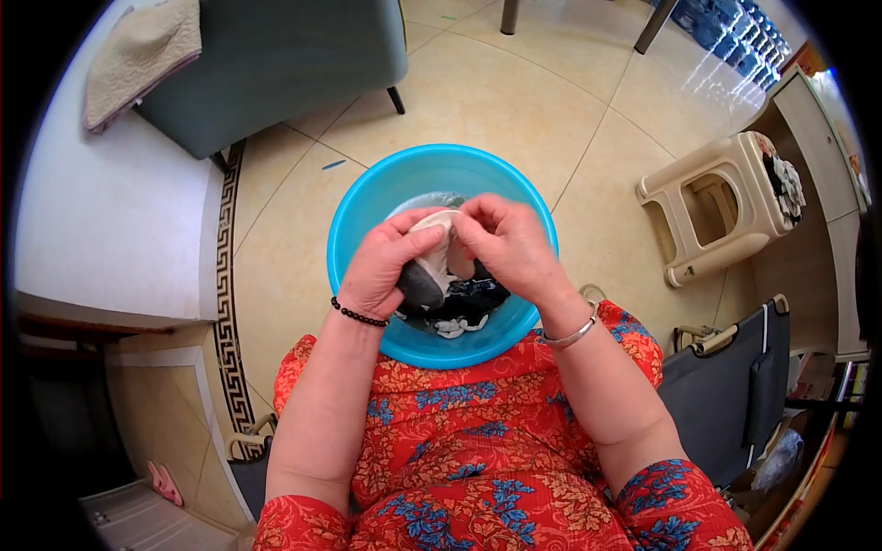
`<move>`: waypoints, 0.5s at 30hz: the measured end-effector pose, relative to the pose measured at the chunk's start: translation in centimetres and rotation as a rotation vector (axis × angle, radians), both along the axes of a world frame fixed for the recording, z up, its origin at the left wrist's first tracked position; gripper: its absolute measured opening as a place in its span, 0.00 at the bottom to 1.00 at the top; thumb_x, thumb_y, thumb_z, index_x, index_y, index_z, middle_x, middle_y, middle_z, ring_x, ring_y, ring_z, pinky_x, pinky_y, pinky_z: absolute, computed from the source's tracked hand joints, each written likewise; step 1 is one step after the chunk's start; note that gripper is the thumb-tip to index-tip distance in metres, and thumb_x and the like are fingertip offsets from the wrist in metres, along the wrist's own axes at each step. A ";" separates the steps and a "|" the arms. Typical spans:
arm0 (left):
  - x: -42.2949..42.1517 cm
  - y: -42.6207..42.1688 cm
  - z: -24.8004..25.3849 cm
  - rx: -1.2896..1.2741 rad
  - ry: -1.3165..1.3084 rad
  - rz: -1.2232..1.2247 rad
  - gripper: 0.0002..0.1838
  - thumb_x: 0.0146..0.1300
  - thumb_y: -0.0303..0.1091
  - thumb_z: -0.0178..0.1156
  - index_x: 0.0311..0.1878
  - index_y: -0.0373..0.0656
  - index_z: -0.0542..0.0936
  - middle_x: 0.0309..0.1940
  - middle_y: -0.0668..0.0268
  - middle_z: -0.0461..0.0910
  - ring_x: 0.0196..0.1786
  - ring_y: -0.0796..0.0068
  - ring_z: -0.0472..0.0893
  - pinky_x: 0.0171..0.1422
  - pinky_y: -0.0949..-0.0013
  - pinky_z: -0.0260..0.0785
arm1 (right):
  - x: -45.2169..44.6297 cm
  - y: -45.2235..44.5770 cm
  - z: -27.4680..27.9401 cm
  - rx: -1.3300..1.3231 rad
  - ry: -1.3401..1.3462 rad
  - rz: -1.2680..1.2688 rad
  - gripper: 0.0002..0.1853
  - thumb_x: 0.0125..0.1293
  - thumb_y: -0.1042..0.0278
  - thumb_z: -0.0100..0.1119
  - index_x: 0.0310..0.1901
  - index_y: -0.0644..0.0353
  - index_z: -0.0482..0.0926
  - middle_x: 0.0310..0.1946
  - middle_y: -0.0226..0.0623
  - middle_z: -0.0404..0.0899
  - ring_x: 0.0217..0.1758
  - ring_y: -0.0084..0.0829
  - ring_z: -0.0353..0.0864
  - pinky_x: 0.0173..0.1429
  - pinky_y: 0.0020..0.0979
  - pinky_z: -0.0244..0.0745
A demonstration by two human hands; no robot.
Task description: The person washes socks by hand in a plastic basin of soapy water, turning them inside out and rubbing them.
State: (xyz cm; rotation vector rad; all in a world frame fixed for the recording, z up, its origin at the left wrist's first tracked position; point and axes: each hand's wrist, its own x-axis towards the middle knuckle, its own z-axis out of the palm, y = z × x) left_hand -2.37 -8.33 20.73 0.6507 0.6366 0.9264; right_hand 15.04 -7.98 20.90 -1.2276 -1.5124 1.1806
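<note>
A white and grey sock (435,241) is held up above a blue plastic basin (432,163) in front of my lap. My left hand (386,262) grips its left side, with the grey end (421,286) hanging below the fingers. The fingers of my right hand (507,241) pinch its upper edge on the other side. Below both hands, dark and white wet clothes (473,301) lie in the water in the basin.
To the right stands a beige plastic stool (707,207) with small black and white cloths (783,188) on its top. A grey armchair (285,69) is at the upper left, with a quilted cloth (142,55) beside it. Blue water bottles (730,32) stand at the far right.
</note>
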 end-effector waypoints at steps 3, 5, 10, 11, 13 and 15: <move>-0.3 0.1 0.2 -0.003 0.063 -0.001 0.20 0.60 0.28 0.62 0.54 0.34 0.73 0.48 0.61 0.78 0.48 0.73 0.79 0.55 0.69 0.72 | 0.4 0.0 1.2 -0.075 0.119 -0.070 0.12 0.63 0.65 0.56 0.32 0.67 0.76 0.21 0.33 0.76 0.24 0.20 0.74 0.30 0.25 0.70; -0.7 0.3 -0.1 -0.004 0.072 -0.024 0.21 0.58 0.27 0.64 0.55 0.34 0.72 0.49 0.61 0.78 0.50 0.73 0.78 0.56 0.68 0.71 | 0.7 0.1 1.8 -0.138 0.171 -0.114 0.12 0.63 0.65 0.54 0.30 0.67 0.75 0.19 0.31 0.75 0.24 0.19 0.73 0.29 0.23 0.69; -1.6 0.5 -0.1 0.109 -0.074 0.205 0.17 0.60 0.25 0.61 0.52 0.37 0.74 0.48 0.61 0.78 0.51 0.72 0.78 0.58 0.66 0.71 | 1.4 0.2 0.5 -0.103 -0.017 -0.150 0.11 0.60 0.66 0.52 0.29 0.67 0.75 0.19 0.36 0.75 0.23 0.24 0.74 0.29 0.27 0.70; -1.6 0.6 -0.3 0.133 -0.110 0.210 0.16 0.62 0.23 0.59 0.53 0.37 0.74 0.47 0.61 0.79 0.51 0.72 0.78 0.57 0.67 0.71 | 1.4 0.3 0.2 -0.040 -0.099 -0.125 0.10 0.59 0.66 0.53 0.28 0.66 0.76 0.19 0.39 0.75 0.23 0.27 0.74 0.30 0.29 0.70; -1.5 0.5 -0.4 0.136 -0.122 0.205 0.15 0.62 0.23 0.58 0.53 0.37 0.74 0.48 0.61 0.79 0.51 0.72 0.78 0.57 0.67 0.72 | 1.3 0.2 -0.1 -0.036 -0.118 -0.120 0.10 0.57 0.66 0.53 0.28 0.66 0.76 0.20 0.41 0.76 0.23 0.32 0.75 0.30 0.32 0.70; -1.3 0.4 -0.5 0.139 -0.138 0.198 0.15 0.63 0.23 0.57 0.54 0.37 0.74 0.48 0.60 0.79 0.50 0.72 0.79 0.57 0.67 0.72 | 1.1 0.1 -0.1 -0.031 -0.138 -0.117 0.10 0.56 0.66 0.53 0.27 0.65 0.76 0.21 0.44 0.77 0.24 0.36 0.76 0.31 0.35 0.71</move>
